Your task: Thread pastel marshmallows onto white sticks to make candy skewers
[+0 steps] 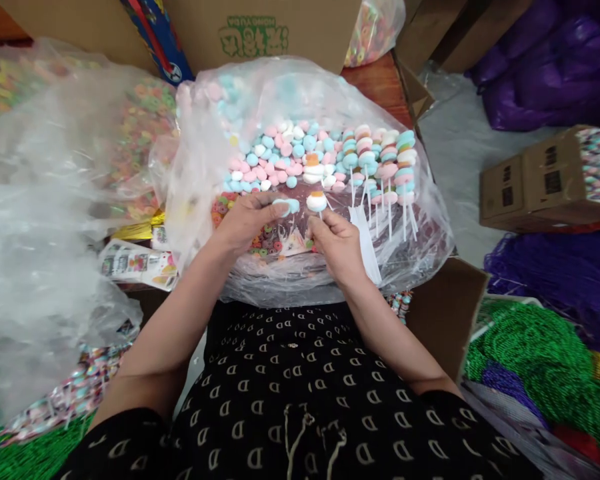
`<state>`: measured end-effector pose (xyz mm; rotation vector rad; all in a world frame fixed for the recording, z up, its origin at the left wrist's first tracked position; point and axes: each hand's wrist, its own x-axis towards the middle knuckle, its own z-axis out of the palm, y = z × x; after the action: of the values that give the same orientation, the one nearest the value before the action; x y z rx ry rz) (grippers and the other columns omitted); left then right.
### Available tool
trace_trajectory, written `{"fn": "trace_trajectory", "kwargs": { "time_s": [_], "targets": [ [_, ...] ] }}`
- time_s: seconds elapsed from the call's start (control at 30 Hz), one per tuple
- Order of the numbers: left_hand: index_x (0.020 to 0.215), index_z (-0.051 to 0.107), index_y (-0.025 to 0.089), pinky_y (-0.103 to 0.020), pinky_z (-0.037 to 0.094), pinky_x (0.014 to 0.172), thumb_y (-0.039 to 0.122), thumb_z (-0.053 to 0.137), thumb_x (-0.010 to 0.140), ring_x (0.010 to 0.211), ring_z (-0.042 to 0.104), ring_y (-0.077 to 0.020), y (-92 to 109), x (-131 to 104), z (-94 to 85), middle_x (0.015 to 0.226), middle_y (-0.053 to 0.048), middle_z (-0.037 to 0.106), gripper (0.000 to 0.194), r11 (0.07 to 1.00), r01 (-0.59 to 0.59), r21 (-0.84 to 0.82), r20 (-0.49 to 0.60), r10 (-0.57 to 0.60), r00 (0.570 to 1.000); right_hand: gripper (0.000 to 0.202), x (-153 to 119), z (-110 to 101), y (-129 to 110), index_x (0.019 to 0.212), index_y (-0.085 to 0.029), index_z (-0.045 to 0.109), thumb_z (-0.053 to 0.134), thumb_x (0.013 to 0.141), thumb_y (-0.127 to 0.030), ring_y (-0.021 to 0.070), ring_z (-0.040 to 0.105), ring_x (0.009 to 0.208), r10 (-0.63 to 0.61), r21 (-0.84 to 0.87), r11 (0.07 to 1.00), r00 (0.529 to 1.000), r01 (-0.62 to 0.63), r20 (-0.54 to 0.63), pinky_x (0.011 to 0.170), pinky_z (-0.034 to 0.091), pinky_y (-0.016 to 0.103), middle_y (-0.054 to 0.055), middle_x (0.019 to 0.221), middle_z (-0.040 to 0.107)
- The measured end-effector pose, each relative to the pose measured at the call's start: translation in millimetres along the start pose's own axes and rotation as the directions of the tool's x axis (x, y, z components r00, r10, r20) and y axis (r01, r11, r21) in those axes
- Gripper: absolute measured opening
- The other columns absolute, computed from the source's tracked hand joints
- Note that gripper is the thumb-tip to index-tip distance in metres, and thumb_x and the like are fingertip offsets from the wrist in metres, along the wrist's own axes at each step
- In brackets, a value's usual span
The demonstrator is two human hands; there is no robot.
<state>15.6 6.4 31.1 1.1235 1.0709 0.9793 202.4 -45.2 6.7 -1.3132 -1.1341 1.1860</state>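
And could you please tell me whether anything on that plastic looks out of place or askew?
Nothing looks clearly damaged. The one small oddity is toward the right of the plastic: the white sticks of the candy skewers slant at differing angles rather than lying parallel.

Single head cam, worn by the person. Looks forward and down over the patterned clothing (290, 393), which fills bottom centre. Close on left hand (247, 217) and right hand (336, 247), both near mid-frame above the plastic bag (280, 283). Wide view: reaches the printed cardboard box (310, 27) at top edge, grey floor (455, 147) off to the right.
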Motion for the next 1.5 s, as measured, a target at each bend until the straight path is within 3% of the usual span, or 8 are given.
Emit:
{"fn": "trace_trajectory", "kwargs": {
  "time_s": [0.17,0.3,0.47,0.67,0.83,1.03,1.3,1.5],
  "targets": [
    [0.085,0.082,0.022,-0.022,0.046,0.053,0.045,0.096,0.071,0.057,0.058,-0.0100,-11.0,-19.0,21.6,0.067,0.001,0.069,0.030,0.973,0.118,-0.200,0.016,-0.117,0.993,0.035,4.6,3.5,4.6,0.089,-0.025,0.067,0.074,0.092,-0.059,0.0143,0.053,0.066,0.022,-0.023,1.000,0.999,-0.021,0.035,0.058,0.045,0.027,-0.002,0.072,0.061],
    [0.093,0.082,0.023,-0.023,0.050,0.055,0.048,0.090,0.080,0.061,0.067,-0.0129,-23.8,-20.7,28.4,0.071,0.000,0.074,0.030,0.979,0.077,-0.187,-0.040,-0.086,0.995,0.029,-1.4,4.4,7.5,0.089,-0.024,0.065,0.079,0.089,-0.050,0.0127,0.054,0.066,0.031,0.061,0.998,0.999,-0.031,-0.006,0.064,0.049,0.027,-0.003,0.075,0.063],
    [0.107,0.083,0.025,-0.030,0.062,0.082,0.050,0.080,0.091,0.091,0.076,-0.0180,-39.2,-23.8,39.7,0.101,-0.004,0.083,0.031,0.997,-0.064,-0.038,-0.197,0.055,0.979,0.020,-4.8,10.3,12.3,0.085,-0.025,0.062,0.078,0.090,-0.037,0.0135,0.055,0.070,-0.088,-0.108,0.991,0.986,0.073,-0.139,0.072,0.052,0.030,-0.003,0.078,0.064],
    [0.114,0.081,0.027,-0.032,0.059,0.103,0.044,0.081,0.090,0.116,0.074,-0.0188,-45.7,-28.2,51.6,0.115,-0.004,0.083,0.030,0.987,-0.056,-0.148,-0.118,0.038,0.992,0.015,-6.6,9.2,17.6,0.096,-0.027,0.066,0.071,0.094,-0.041,0.0159,0.059,0.076,-0.137,-0.262,0.959,0.987,0.111,-0.083,0.078,0.053,0.034,-0.001,0.085,0.067],
    [0.109,0.078,0.023,-0.031,0.064,0.088,0.038,0.086,0.083,0.095,0.077,-0.0169,-44.2,-23.3,49.4,0.104,-0.002,0.083,0.031,0.957,0.028,-0.290,-0.123,-0.066,0.990,0.034,-12.4,3.2,11.5,0.094,-0.026,0.065,0.056,0.103,-0.057,0.0118,0.051,0.062,-0.036,-0.095,0.995,0.999,0.038,0.026,0.060,0.046,0.028,-0.001,0.082,0.064],
    [0.102,0.077,0.020,-0.029,0.065,0.074,0.034,0.080,0.089,0.073,0.076,-0.0153,-34.1,-19.4,42.7,0.080,-0.001,0.077,0.019,0.971,0.043,-0.235,-0.223,-0.097,0.970,0.034,-41.9,-24.6,-6.1,0.098,-0.025,0.072,0.061,0.102,-0.057,0.0098,0.038,0.045,0.108,0.041,0.993,0.988,-0.114,0.112,0.046,0.031,0.025,-0.008,0.057,0.053],
    [0.114,0.079,0.025,-0.032,0.064,0.079,0.049,0.081,0.090,0.095,0.079,-0.0202,-47.7,-14.9,36.3,0.099,-0.005,0.081,0.034,0.953,0.039,-0.301,-0.199,-0.103,0.975,0.034,-76.1,-37.1,-7.8,0.090,-0.021,0.076,0.061,0.101,-0.049,0.0122,0.042,0.049,0.105,-0.196,0.979,0.973,-0.064,0.208,0.052,0.036,0.027,-0.007,0.053,0.045],
    [0.132,0.076,0.028,-0.038,0.064,0.097,0.062,0.074,0.094,0.112,0.078,-0.0216,-63.5,-15.3,29.9,0.122,-0.006,0.082,0.051,0.994,-0.095,-0.047,-0.173,0.086,0.981,0.037,-73.8,-39.4,-0.6,0.092,-0.019,0.080,0.058,0.101,-0.048,0.0159,0.052,0.061,0.109,-0.287,0.957,0.976,-0.052,0.188,0.059,0.041,0.028,-0.002,0.060,0.053]
  ]
}}
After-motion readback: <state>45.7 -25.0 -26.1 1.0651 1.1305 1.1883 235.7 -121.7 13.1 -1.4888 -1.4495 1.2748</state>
